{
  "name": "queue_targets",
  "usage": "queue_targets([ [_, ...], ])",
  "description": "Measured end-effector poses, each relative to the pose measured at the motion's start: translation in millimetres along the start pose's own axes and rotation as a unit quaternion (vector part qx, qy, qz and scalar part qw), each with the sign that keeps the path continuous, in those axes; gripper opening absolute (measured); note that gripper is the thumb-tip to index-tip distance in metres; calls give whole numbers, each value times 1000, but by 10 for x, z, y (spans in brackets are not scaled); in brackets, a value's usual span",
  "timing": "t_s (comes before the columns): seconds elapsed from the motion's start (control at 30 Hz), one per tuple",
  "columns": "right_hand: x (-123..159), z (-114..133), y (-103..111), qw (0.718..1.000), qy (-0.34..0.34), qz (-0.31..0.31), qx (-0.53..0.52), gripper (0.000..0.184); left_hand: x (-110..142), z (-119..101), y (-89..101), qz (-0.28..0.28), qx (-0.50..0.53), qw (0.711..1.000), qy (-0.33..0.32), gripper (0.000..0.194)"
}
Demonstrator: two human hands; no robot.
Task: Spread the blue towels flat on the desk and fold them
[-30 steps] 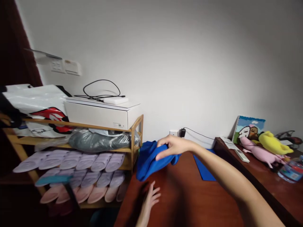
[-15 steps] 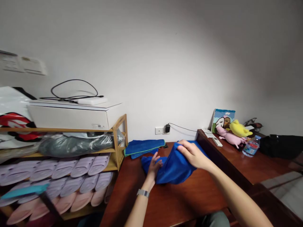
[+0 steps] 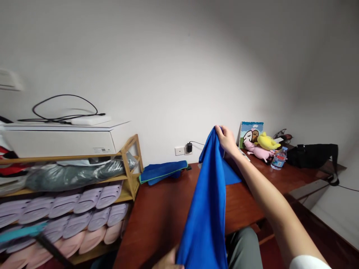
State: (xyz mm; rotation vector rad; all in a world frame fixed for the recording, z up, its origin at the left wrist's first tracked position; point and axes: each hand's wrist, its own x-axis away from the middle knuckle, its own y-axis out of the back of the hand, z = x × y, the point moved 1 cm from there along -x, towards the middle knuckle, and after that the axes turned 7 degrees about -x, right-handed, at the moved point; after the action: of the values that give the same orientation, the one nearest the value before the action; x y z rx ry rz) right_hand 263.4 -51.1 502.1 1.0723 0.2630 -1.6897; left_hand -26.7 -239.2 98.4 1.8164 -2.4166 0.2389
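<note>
A long bright blue cloth [image 3: 209, 209] hangs stretched in folds above the table. My right hand [image 3: 226, 141] is closed on its top end, thumb and fingers pinching the fabric. Down at the bottom edge of the head view, my left hand [image 3: 167, 260] grips the cloth's lower left side; most of that hand is cut off. Behind the raised cloth, another piece of blue fabric [image 3: 231, 175] lies on the table. A darker blue cloth with green edging [image 3: 162, 171] lies folded at the back left of the table.
The reddish-brown table [image 3: 157, 213] meets the wall. To its left stands a wooden rack [image 3: 131, 175] with slippers and a white box [image 3: 64, 142]. On the right are a water bottle [image 3: 279, 158], plush toys [image 3: 259, 151] and a black bag [image 3: 311, 155]. A black plug [image 3: 189, 148] sits in the wall.
My right hand has lifted the bright blue cloth up, drawing it from a bunched heap into a long strip. My left hand has come down toward me and closed on it. The view has turned right.
</note>
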Motion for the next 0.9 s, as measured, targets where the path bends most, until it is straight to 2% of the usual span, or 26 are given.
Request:
queue_targets([
  [0.03,12,-202,62,999,-17,-3,46,55,36,-93,169,8,13,1000,15,73],
  [0.07,64,-415,129,995,-37,2,93,53,37,-225,364,-11,30,999,28,70],
  [0.13,296,-868,251,980,-91,37,173,49,-49,-552,785,-116,14,993,6,74],
  [0.17,477,-1100,292,969,-124,69,201,49,-121,-703,979,-170,-33,985,-15,78],
  [0.2,700,-1327,316,958,-158,104,215,47,-197,-820,1145,-227,-104,967,-49,81],
  [0.23,961,-1543,318,947,-195,137,213,47,-267,-884,1276,-302,-183,933,-71,81],
  [0.27,1250,-1739,301,937,-229,166,204,47,-324,-885,1357,-350,-264,895,-87,77],
  [0.3,1557,-1910,267,930,-250,183,197,47,-367,-821,1389,-370,-336,860,-101,72],
  [0.33,1870,-2055,222,925,-266,192,191,46,-391,-696,1380,-362,-398,836,-107,65],
  [0.37,2178,-2175,170,921,-280,199,182,44,-398,-525,1340,-328,-449,824,-111,60],
  [0.43,2736,-2353,70,916,-306,202,163,43,-358,-119,1230,-243,-513,816,-108,54],
  [0.47,2971,-2423,32,914,-318,198,156,41,-318,74,1189,-223,-531,811,-105,54],
  [0.57,3471,-2607,-8,910,-348,173,144,35,-180,440,1183,-229,-547,799,-101,52],
  [0.63,3651,-2736,27,907,-365,151,143,37,-103,484,1231,-233,-556,791,-100,50],
  [0.73,3776,-2933,133,902,-389,119,143,41,-6,409,1241,-210,-577,784,-91,39],
  [0.8,3822,-3052,221,901,-399,99,140,45,65,389,1182,-188,-577,791,-82,33],
  [0.9,3919,-3179,356,908,-391,74,135,47,174,475,1085,-169,-553,814,-54,35],
])
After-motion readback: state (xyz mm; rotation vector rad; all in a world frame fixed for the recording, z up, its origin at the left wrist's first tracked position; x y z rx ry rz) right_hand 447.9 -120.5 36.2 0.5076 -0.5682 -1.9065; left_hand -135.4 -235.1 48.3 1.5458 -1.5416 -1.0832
